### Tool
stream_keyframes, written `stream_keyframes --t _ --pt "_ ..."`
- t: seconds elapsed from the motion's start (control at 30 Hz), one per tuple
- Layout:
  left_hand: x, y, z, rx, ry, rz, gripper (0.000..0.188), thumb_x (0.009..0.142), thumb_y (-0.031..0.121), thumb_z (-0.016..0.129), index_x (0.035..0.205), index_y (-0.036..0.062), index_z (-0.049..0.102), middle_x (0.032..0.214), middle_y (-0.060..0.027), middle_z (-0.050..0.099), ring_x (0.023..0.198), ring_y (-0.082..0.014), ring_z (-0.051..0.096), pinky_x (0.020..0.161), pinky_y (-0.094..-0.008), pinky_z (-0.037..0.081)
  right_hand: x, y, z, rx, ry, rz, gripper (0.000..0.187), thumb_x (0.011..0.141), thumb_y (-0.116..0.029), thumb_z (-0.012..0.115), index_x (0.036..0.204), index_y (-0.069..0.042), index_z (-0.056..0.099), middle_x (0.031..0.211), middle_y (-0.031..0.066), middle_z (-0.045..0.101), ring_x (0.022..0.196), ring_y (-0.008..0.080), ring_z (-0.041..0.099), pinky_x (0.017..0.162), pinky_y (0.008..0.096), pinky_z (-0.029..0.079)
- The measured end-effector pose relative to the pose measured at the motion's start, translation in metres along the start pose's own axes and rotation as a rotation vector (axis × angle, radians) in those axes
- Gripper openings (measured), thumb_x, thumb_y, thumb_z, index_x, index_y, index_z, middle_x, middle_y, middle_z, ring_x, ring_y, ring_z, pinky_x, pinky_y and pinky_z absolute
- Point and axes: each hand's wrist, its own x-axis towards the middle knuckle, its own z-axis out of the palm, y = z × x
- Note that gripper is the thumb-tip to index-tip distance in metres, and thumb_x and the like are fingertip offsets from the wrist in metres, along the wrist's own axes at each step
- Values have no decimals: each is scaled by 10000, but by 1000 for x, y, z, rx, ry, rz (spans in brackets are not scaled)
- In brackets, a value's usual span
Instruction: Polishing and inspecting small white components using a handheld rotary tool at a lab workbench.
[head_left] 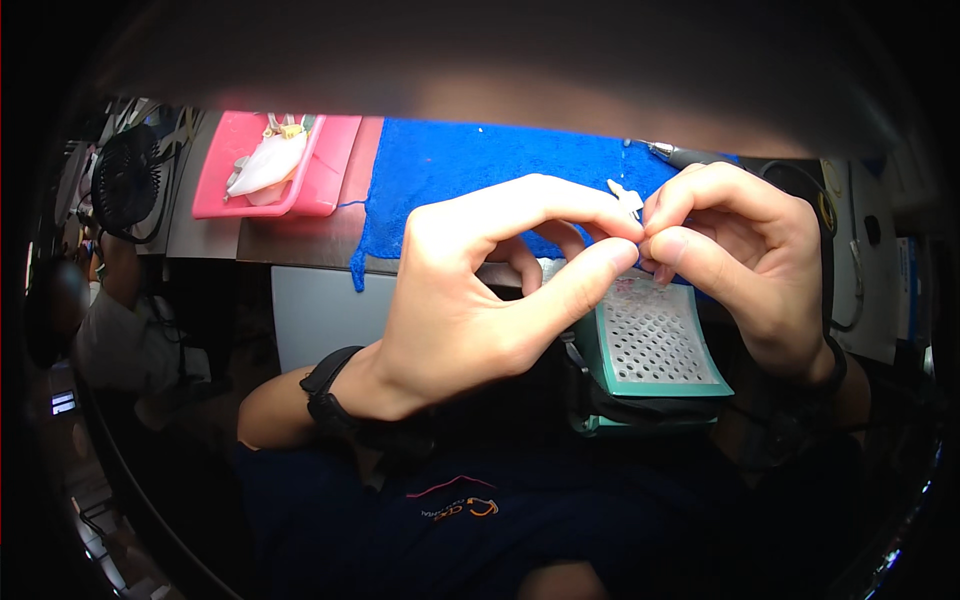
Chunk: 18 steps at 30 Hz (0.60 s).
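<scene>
1. Here, apparently gripping small irregular white piece (pixel 626 195) in nearly closed fingertip pinches of bare left hand (pixel 450 300) and right hand (pixel 772 255).
2. Could drop toward green-edged perforated metal plate (pixel 658 342), through slight purchase.

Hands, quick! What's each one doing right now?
Left hand: finger and thumb pinched closed by the small white piece; can't tell if it's holding it.
Right hand: pinched closed by that piece too; can't tell what it's holding.

Black fan (pixel 125 180) at left; metal worktop (pixel 290 242), pale grey panel (pixel 328 312) before it; dim surroundings.
</scene>
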Motion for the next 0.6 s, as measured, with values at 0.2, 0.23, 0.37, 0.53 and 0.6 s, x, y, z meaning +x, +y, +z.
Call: stream_keyframes --t 0.2,0.23,0.37,0.53,0.6 --pt "1 -1 0 22 2 13 159 902 -33 734 1060 -31 740 1026 -93 734 856 -99 673 710 -215 518 -2 -1 2 -95 19 -26 107 928 66 658 1034 57 658 1030 117 651 905 147 647 809 268 533" --pt "1 -1 -1 10 -3 17 155 902 -33 733 1057 -31 741 1024 -93 734 847 -96 671 699 -211 515 -2 -1 2 -103 19 -34 111 924 70 660 1034 59 657 1033 118 650 911 149 647 815 269 533" --pt "0 -1 -1 12 -1 33 147 899 -38 734 1046 -33 741 1016 -92 735 813 -83 662 666 -200 502 -3 -2 3 -190 10 -77 133 904 94 663 1034 63 656 1035 123 650 941 156 649 846 278 536" --pt "1 -1 0 -8 -2 28 141 894 -40 737 1035 -36 740 1001 -93 736 796 -78 660 655 -195 496 -3 -2 1 -251 0 -110 136 889 106 662 1019 65 661 1016 130 655 960 173 656 864 293 537" --pt "1 0 -1 12 -8 40 138 892 -38 739 1031 -38 740 998 -94 736 795 -78 660 654 -195 497 -3 -1 1 -295 -11 -155 145 875 111 666 1013 66 663 998 134 665 951 185 661 860 302 538"
